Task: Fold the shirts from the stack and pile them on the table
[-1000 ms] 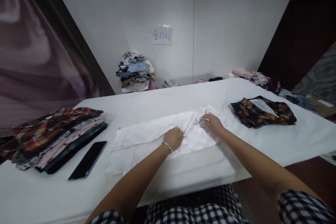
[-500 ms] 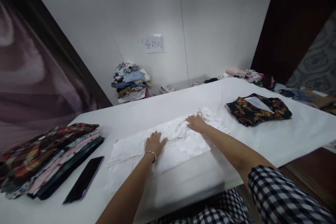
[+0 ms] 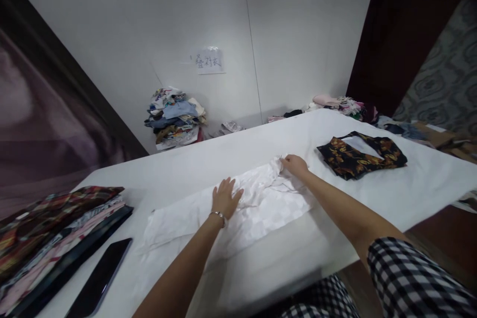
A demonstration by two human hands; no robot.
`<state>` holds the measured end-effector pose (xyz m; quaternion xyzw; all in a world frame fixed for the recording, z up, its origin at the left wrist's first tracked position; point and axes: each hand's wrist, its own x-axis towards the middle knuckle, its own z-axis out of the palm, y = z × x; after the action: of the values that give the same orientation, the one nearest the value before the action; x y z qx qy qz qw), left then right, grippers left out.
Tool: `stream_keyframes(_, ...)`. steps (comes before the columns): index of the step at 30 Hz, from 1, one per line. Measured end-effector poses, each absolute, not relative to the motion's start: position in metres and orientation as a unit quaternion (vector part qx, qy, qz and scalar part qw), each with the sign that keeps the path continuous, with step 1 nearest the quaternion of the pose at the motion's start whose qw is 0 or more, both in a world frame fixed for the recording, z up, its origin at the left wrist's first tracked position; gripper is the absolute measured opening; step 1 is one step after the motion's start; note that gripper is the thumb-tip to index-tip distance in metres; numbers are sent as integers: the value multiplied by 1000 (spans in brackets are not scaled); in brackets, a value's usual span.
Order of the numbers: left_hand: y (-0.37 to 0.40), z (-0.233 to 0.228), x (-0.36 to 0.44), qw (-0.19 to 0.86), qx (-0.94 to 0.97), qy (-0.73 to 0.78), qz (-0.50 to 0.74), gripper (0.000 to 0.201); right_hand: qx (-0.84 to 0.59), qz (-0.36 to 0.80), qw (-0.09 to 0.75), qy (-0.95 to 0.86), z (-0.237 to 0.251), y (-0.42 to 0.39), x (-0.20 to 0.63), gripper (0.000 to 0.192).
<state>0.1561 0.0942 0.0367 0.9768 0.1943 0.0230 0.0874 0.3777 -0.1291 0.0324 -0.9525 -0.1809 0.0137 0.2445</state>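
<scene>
The left hand (image 3: 224, 198) has opened from a loose fist and now presses flat on the crumpled white cotton garment (image 3: 238, 203). The right hand (image 3: 294, 164) has slid outward, pinching the fabric's bunched corner toward the table's far edge.

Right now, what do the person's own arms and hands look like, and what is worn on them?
Both forearms are bare. The left hand has a thin, silvery beaded bracelet at the wrist. The right hand shows no jewellery. A black-and-white checked sleeve covers the right upper arm. No gloves.
</scene>
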Motion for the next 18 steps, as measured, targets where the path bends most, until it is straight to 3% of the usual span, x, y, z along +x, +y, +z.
stream_keyframes(9,22,28,266,99,993,-57,-27,58,-951,68,272,-131,27,-121,387,40)
stream_keyframes(14,16,10,286,82,990,17,-118,73,-941,68,307,-127,27,-126,389,44)
stream_keyframes(18,14,11,289,78,995,15,-60,68,-929,57,336,-147,24,-127,387,43)
